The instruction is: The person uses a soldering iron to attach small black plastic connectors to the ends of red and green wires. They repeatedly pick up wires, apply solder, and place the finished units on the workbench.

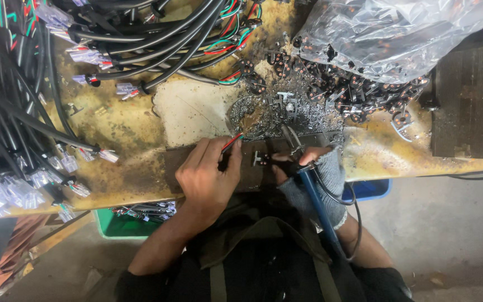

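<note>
My left hand [208, 174] is bare and pinches a thin bundle of red, green and black wires [232, 141] at the near edge of the worn yellow workbench [118, 128]. My right hand [314, 173] wears a grey knit fingerless glove and grips a blue-handled soldering iron [311, 193], its metal tip [290, 136] pointing up toward the wire ends. A small black connector part [261, 159] lies on a dark metal plate [174, 162] between the two hands.
Thick black cables [157, 50] with clear plastic plugs cover the left and back of the bench. A pile of small black parts [353, 89] spills from a clear plastic bag [387, 33]. Solder debris [252, 114] surrounds a round dish. A dark block [468, 100] stands right; green [118, 226] and blue [370, 190] bins sit below.
</note>
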`<state>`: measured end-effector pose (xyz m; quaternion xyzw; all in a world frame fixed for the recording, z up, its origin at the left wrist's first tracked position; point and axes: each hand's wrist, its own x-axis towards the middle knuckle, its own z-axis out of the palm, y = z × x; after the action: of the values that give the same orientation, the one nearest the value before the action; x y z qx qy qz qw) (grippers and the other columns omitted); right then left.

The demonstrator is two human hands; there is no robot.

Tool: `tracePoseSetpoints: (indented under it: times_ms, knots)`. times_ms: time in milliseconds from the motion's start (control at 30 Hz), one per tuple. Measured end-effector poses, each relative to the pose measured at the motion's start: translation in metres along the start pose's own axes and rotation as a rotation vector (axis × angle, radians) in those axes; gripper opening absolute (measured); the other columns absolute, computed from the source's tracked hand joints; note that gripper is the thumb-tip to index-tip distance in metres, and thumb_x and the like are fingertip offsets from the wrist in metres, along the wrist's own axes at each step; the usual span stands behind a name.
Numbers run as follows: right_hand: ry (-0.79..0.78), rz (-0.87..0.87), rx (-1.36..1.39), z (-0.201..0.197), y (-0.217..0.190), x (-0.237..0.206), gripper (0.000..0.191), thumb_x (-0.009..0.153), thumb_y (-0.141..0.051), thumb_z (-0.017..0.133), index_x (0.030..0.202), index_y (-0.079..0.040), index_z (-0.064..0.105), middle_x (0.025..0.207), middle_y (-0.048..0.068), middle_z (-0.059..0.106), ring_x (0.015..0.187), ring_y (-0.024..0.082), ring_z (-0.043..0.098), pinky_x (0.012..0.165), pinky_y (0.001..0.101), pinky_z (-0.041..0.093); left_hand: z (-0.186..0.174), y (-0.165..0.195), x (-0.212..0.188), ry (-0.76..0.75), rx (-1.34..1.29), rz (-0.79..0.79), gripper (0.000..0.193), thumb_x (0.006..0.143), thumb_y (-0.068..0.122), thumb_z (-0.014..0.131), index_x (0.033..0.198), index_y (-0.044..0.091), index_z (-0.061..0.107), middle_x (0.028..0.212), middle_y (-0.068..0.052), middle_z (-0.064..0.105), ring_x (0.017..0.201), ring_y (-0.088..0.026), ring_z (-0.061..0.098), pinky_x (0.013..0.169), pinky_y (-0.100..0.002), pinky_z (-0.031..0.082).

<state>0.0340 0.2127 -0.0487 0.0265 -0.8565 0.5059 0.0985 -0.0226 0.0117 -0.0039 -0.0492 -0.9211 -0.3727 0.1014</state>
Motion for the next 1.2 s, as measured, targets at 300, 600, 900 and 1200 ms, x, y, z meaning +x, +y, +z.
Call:
tracePoseSetpoints:
  times_ms: [300,600,900,1200]
  knots:
    - [-0.07,0.719,1.111,0.004,0.007,-0.012,0.025,0.1,-0.021,0.066,0.096,0.005,0.065,0.092,0.016,0.07,0.08,0.022,0.069,0.069,0.0333,0.059,-0.004,0.002,0.004,-0.157,-0.136,0.025,0.012,0.087,0.011,0.08,0.096,0.007,0.073,0.083,-0.005,0.069,0.065,-0.018,0.067,0.058,-0.032,0.052]
    - [-0.085,0.186,0.338,-0.001,0.004,-0.02,0.04,0.097,-0.011,0.078,0.123,-0.004,0.048,0.111,0.009,0.067,0.096,0.015,0.067,0.081,0.026,0.055,-0.007,0.002,-0.011,-0.319,-0.331,-0.05,0.011,0.087,0.011,0.08,0.096,0.007,0.076,0.077,-0.005,0.069,0.058,-0.015,0.064,0.052,-0.029,0.049]
    - [0.021,0.123,0.059,-0.012,0.019,-0.046,0.015,0.091,-0.01,0.075,0.095,-0.008,0.061,0.079,0.005,0.067,0.069,0.013,0.064,0.065,0.0251,0.051,-0.007,-0.001,-0.011,-0.326,-0.307,-0.038,0.011,0.087,0.013,0.08,0.093,0.007,0.074,0.076,-0.006,0.067,0.06,-0.02,0.065,0.054,-0.032,0.049]
    - [-0.293,1.082,0.862,-0.024,0.101,-0.088,0.021,0.092,-0.01,0.062,0.084,0.007,0.071,0.07,0.013,0.07,0.06,0.018,0.065,0.055,0.0314,0.052,-0.004,0.004,-0.011,-0.326,-0.23,-0.068,0.014,0.084,0.016,0.08,0.091,0.007,0.072,0.081,-0.008,0.07,0.066,-0.026,0.069,0.057,-0.036,0.052]
